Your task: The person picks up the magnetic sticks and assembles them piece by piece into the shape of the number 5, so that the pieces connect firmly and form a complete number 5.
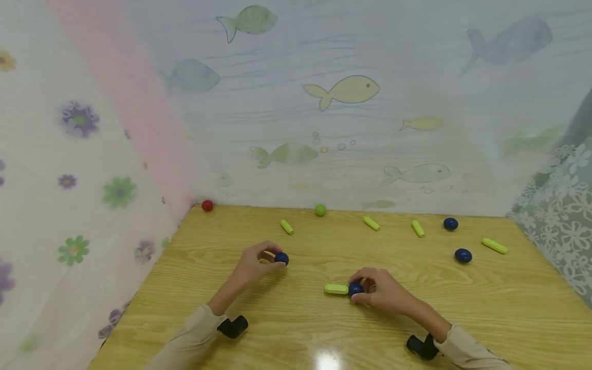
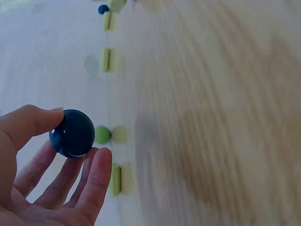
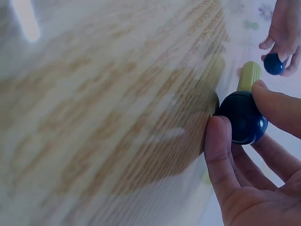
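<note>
Between thumb and fingertips, my left hand pinches a glossy dark blue ball; in the left wrist view this ball appears clear of the tabletop. My right hand grips a second dark blue ball at the table surface. A short ribbed yellow-green stick touches that ball's left side and points toward the left hand. Whether stick and ball are joined cannot be told, since fingers cover part of the contact. The right wrist view shows the stick behind the gripped ball.
Along the table's back edge lie a red ball, a green ball and several yellow-green sticks, one of them behind the left hand. Two dark blue balls sit at the right. A fish-patterned curtain hangs behind.
</note>
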### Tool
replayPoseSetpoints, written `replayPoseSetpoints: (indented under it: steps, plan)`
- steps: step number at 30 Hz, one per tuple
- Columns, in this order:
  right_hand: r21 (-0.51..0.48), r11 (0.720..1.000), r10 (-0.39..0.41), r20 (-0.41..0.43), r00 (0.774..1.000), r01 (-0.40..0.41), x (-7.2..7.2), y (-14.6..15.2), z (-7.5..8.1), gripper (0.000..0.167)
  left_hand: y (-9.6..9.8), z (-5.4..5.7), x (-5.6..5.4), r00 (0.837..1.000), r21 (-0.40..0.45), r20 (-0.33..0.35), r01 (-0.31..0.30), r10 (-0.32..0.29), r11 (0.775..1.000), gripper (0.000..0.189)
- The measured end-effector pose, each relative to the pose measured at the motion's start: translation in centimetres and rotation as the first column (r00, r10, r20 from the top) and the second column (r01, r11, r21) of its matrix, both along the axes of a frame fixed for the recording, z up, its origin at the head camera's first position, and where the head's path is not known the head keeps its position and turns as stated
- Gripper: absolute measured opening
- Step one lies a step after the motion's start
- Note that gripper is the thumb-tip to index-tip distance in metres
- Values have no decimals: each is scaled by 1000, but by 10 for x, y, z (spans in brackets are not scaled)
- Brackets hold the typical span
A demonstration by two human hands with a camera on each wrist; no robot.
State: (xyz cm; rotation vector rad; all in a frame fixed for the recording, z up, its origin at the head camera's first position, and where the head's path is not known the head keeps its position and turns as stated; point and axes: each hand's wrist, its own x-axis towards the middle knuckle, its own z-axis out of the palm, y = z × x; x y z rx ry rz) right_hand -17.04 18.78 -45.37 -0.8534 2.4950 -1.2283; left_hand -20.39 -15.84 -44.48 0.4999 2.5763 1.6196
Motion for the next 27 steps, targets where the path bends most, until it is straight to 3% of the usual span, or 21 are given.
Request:
replayPoseSetpoints:
  steps: [14, 27]
  plan:
    - [-24, 1000, 2, -7, 1000, -2, 0, 0, 3, 31, 35, -13, 26, 984, 20, 19, 177, -177, 984, 25]
    - [-18, 1000, 4, -9, 1000, -4, 1, 0, 3, 30, 61, -14, 32, 973, -21, 8, 229, -229, 973, 23]
